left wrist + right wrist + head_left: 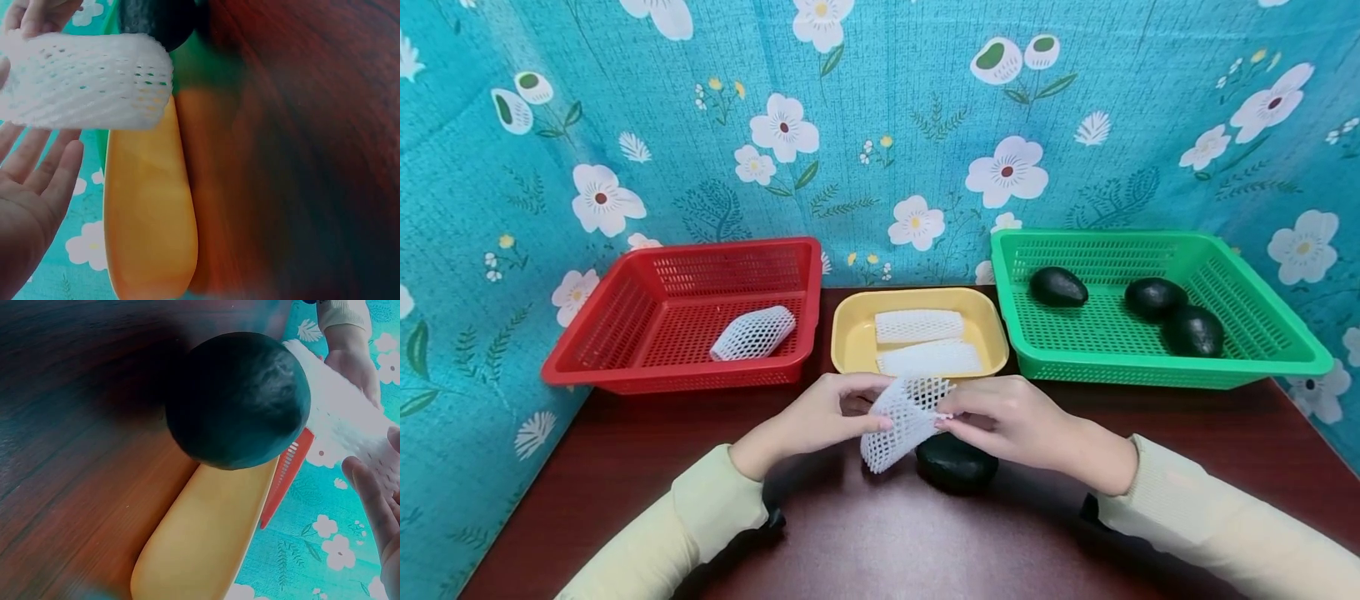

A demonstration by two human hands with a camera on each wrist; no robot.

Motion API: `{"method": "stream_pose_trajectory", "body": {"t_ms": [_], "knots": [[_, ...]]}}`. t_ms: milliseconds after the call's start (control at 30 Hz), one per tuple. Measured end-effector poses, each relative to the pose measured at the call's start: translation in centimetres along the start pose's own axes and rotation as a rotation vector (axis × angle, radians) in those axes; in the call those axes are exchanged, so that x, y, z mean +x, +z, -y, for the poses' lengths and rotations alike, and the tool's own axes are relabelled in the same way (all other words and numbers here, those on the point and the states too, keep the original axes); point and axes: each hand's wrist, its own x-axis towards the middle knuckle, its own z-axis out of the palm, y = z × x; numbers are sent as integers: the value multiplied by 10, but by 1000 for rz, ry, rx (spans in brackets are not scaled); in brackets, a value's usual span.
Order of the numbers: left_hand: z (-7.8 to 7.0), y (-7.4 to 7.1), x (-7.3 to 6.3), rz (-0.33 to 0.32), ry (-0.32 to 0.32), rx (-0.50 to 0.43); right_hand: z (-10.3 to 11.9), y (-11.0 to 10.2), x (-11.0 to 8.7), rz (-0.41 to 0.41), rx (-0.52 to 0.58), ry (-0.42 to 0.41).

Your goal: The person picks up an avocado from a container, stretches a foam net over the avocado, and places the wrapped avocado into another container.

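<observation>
the left hand [820,418], thumb and fairly straight fingers pinching, and right hand [1026,421], pinched nearly closed, hold the foam net [897,425] near the avocado [957,467] on the table [880,542]; spreading its mouth evenly should spare the mesh.

Room to pass lies over the near tabletop [917,542]; ahead, 1 dark fruit [957,468] and the yellow tray [855,337] obstruct.

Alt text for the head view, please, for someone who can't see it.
A person's left hand and right hand hold a white foam net above a table, close to an avocado. Behind, left to right, are a red basket with one bulging net, a yellow tray with two nets, and a green basket with three avocados.
</observation>
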Motion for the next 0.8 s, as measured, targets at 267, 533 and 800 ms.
{"method": "stream_pose_trajectory", "body": {"t_ms": [267, 533, 800], "knots": [[-4, 4, 4, 114, -64, 65, 2, 3, 7, -16, 7, -50], [-2, 6, 6, 140, -41, 91, 4, 3, 11, -15, -11, -75], [-4, -2, 3, 101, -23, 75, 5, -3, 11, -28, -49, -49]]}}
